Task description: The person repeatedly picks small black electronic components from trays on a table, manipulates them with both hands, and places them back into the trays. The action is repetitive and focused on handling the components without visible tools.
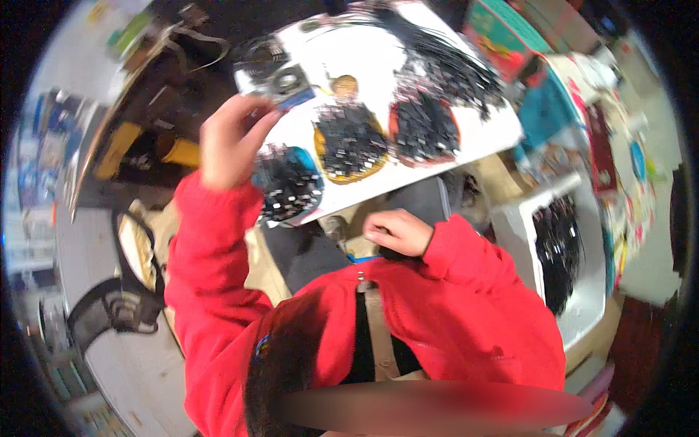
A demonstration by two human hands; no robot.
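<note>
- White counter (482, 135), tilted across the view, carrying the black pieces.
- White box (513, 226) right of the person, holding more black strands (559, 251).
- Loose bundle of black cables (462, 76) spread over the counter's far right.
- Three trays side by side along the near edge, all heaped with short black pieces: blue tray (314, 173) at left, yellow tray (351, 177) in the middle, red tray (394, 125) at right.
- Left hand (229, 142) raised by the blue tray, thumb and forefinger nearly meeting; whether they grip anything cannot be told.
- Right hand (400, 231) above the lap, fingers loosely curled, contents unclear.
- Small blue item (298, 99) just beyond the left fingertips.
</note>
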